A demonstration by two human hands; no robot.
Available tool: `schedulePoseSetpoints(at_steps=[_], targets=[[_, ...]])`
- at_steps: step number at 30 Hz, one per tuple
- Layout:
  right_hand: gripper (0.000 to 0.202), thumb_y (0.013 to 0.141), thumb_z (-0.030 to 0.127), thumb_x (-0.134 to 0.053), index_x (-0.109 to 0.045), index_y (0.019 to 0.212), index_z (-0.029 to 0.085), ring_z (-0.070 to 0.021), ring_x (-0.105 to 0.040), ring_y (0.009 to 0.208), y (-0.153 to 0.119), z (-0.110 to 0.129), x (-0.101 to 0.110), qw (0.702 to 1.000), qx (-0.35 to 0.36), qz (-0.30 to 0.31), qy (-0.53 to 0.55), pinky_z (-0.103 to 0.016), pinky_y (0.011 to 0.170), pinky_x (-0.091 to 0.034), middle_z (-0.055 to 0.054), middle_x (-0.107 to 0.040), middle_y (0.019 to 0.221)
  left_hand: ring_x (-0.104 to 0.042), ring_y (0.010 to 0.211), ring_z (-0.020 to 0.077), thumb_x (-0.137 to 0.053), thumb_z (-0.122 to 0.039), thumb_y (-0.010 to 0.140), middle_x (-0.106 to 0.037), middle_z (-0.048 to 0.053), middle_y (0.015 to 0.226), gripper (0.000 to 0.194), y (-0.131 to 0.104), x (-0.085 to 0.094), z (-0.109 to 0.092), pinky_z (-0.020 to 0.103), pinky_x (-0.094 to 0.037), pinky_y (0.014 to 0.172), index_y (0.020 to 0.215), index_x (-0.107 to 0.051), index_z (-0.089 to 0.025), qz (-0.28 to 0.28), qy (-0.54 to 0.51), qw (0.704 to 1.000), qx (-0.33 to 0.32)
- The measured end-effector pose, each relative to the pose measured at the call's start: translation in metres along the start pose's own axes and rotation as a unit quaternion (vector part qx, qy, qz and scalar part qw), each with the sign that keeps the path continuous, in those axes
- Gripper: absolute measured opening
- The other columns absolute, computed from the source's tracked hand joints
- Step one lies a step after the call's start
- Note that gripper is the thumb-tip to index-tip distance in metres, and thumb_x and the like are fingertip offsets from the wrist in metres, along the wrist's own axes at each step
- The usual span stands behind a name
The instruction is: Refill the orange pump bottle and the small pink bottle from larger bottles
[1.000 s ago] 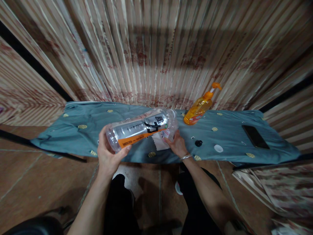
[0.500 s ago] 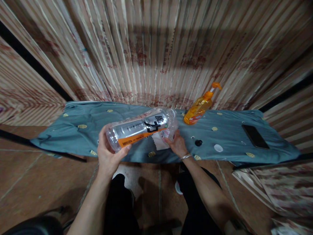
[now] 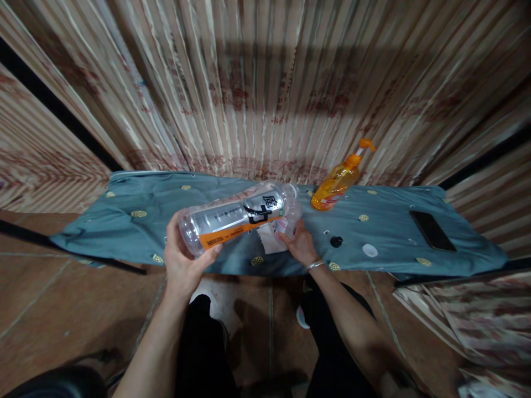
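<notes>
My left hand [image 3: 185, 251] is wrapped round the base of a large clear plastic bottle [image 3: 232, 218] with a silver and orange label. The bottle lies tilted over the bench, its neck towards the right. At that neck end is a smaller clear bottle [image 3: 293, 211], which my right hand [image 3: 302, 243] grips from its near side. The two bottles' mouths overlap in view, and I cannot tell whether they touch. Under them, beside my right fingers, is a white cloth or paper piece [image 3: 271, 242] with a zigzag edge, partly hidden.
An orange pump bottle [image 3: 335, 185] stands behind to the right. Right of my hand lie a small black cap-like piece [image 3: 336, 241], a white disc [image 3: 370, 250] and a dark phone [image 3: 432, 230]. A green cloth [image 3: 136, 229] covers the narrow bench; a curtain [image 3: 265, 83] hangs behind.
Almost nothing differs. Both hands keep their hold on the bottles, and the view has shifted very slightly.
</notes>
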State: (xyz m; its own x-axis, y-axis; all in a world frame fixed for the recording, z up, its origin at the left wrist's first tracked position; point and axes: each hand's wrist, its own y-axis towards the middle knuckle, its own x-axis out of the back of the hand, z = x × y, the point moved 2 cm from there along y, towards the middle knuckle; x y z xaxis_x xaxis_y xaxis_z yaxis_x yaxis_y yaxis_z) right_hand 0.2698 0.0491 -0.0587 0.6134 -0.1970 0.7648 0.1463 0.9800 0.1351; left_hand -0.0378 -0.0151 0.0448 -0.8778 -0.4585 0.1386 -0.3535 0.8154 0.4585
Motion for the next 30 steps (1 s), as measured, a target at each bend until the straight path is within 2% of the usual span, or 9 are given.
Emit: schedulePoseSetpoints(at_steps=[6,12,20,30], targets=[[0.041,0.096,0.034,-0.079,-0.055,0.127,0.023,-0.0353,-0.083,0.102,-0.004,0.009,0.007,0.999,-0.025,0.023,0.002,-0.041,0.087,-0.065,-0.011,-0.080,0.106,-0.077,0.127,0.0380,-0.104,-0.070,0.060,-0.076,0.016,0.139,0.099,0.000,0.000,0.001,0.052,-0.068,0.110,0.140,-0.068,-0.023,-0.006,-0.004,1.000,-0.004],[0.039,0.096,0.031,-0.079,-0.049,0.120,0.025,-0.0325,-0.080,0.095,-0.007,0.018,0.015,0.999,-0.039,0.035,-0.003,-0.036,0.082,-0.058,-0.007,-0.076,0.099,-0.077,0.128,0.0381,-0.103,-0.071,0.060,-0.075,0.016,0.140,0.100,0.000,-0.001,0.001,0.053,-0.068,0.111,0.140,-0.067,-0.025,-0.011,-0.005,1.000,-0.002],[0.037,0.100,0.028,-0.077,-0.052,0.125,0.021,-0.0301,-0.078,0.097,-0.008,0.022,0.018,0.998,-0.038,0.050,-0.010,-0.033,0.084,-0.056,-0.007,-0.074,0.101,-0.077,0.130,0.0391,-0.104,-0.068,0.060,-0.075,0.017,0.142,0.100,0.000,0.000,0.000,0.053,-0.068,0.112,0.141,-0.067,-0.023,-0.004,-0.008,1.000,0.001],[0.040,0.099,0.031,-0.079,-0.054,0.129,0.020,-0.0303,-0.079,0.095,-0.008,0.019,0.015,0.999,-0.027,0.036,-0.017,-0.032,0.080,-0.056,-0.006,-0.074,0.099,-0.077,0.128,0.0394,-0.104,-0.069,0.061,-0.076,0.017,0.140,0.098,0.000,0.000,-0.001,0.055,-0.068,0.112,0.140,-0.069,-0.023,-0.009,-0.003,1.000,-0.009]])
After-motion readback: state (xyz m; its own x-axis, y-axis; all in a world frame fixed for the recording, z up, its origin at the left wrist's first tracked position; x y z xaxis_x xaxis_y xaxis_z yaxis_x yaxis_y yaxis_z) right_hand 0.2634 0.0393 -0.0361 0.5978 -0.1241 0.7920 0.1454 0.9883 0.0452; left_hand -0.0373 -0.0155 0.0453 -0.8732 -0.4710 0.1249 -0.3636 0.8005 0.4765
